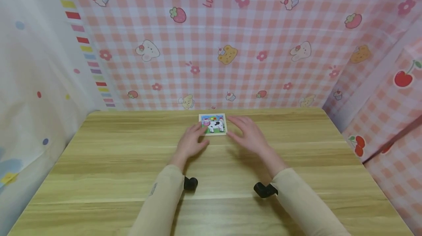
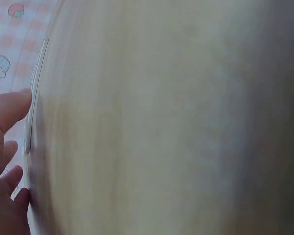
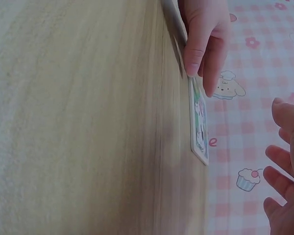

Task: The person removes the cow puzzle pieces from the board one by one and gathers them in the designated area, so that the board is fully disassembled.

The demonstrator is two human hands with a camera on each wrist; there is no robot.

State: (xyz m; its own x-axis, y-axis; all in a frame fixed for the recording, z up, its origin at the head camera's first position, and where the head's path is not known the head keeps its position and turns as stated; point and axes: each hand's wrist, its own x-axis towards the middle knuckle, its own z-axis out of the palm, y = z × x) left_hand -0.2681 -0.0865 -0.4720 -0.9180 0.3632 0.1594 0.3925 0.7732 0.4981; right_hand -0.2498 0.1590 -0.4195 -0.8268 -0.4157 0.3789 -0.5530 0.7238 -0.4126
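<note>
A small framed picture board [image 1: 216, 125] with a cartoon cow lies flat near the table's back edge, its light border showing around the picture. My left hand [image 1: 192, 139] is at its left side, with fingertips over the board's left part and the thumb apart from it. In the right wrist view the left hand [image 3: 206, 39] reaches the board's far end with fairly straight fingers. My right hand [image 1: 249, 133] holds nothing and hovers beside the right edge, fingers spread. The left wrist view shows the board [image 2: 36, 93] only as a thin edge by the fingers.
The wood-grain table [image 1: 132, 199] spreads out in front and to both sides. A pink checked cloth [image 1: 211, 38] hangs right behind its back edge, with more cloth at left and right. Black wrist mounts [image 1: 265, 190] stick out from both beige sleeves.
</note>
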